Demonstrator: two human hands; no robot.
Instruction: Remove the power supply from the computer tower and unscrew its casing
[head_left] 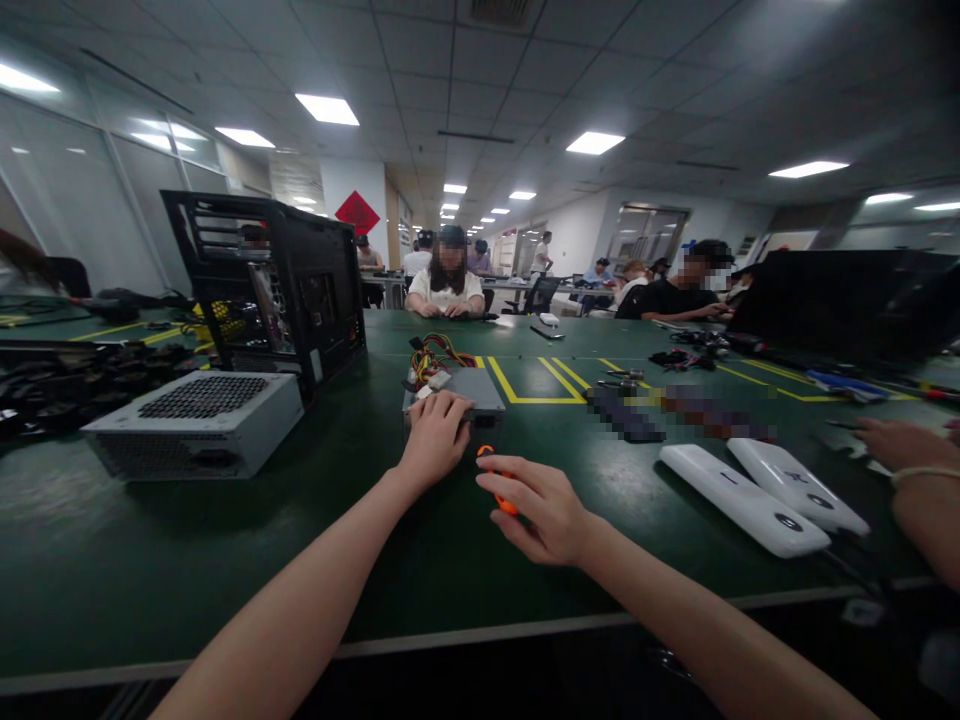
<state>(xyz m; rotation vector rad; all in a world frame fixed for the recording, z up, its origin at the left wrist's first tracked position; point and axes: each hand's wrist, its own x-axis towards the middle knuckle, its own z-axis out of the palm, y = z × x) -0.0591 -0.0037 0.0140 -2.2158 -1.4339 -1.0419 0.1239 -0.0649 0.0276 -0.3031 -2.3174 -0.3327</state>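
Observation:
In front of me a grey power supply unit (487, 392) stands on the green table, a bundle of coloured cables (439, 355) with white connectors at its back left. My left hand (439, 430) rests on its near top edge, fingers bent over it and gripping it. Just right of the box, my right hand (536, 505) has its fingers around an orange and black handle (507, 500), which looks like a screwdriver. The tool's shaft is not visible, and that hand is apart from the box.
At left stand another power supply (195, 420) and a black computer case (330, 300). Two white oblong devices (742, 500) lie at right, near another person's hand (907, 445). Beyond are dark pixelated items (626, 412) and a black monitor (832, 305). A person (448, 285) sits opposite.

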